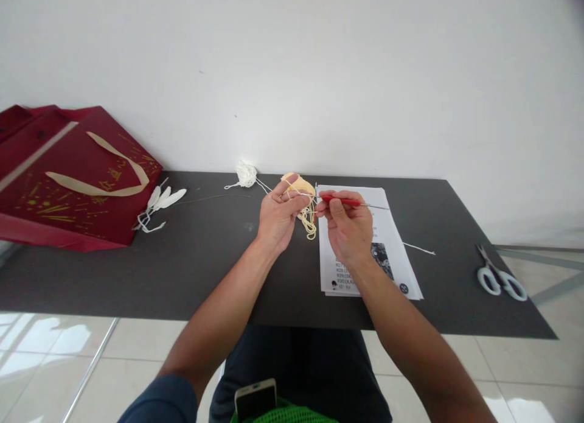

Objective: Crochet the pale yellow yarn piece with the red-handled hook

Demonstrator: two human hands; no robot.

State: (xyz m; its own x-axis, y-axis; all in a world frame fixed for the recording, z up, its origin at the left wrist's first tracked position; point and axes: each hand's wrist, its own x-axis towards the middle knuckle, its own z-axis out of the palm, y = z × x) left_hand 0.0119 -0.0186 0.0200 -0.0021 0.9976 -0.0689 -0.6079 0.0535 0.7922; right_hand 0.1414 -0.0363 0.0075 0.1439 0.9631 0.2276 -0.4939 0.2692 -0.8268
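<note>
A crochet hook (341,200) with a red handle lies level in my right hand (350,231), whose fingers are closed around the handle. Its metal tip reaches left to my left hand (276,221). There, thumb and fingers pinch white yarn, and a strand runs over the raised index finger. Pale yellow yarn (310,227) hangs in loops just behind and beside the left hand. A small ball of white yarn (247,174) rests on the table near the wall, with strands leading toward my left hand. What exactly sits at the fingertips is too small to make out.
Printed sheets (329,243) lie under my right hand on the dark table (201,258). Scissors (499,276) are at the right end. On the left stands a red paper bag (86,185), with white crocheted pieces (165,199) beside it. A phone (256,401) sits at my lap.
</note>
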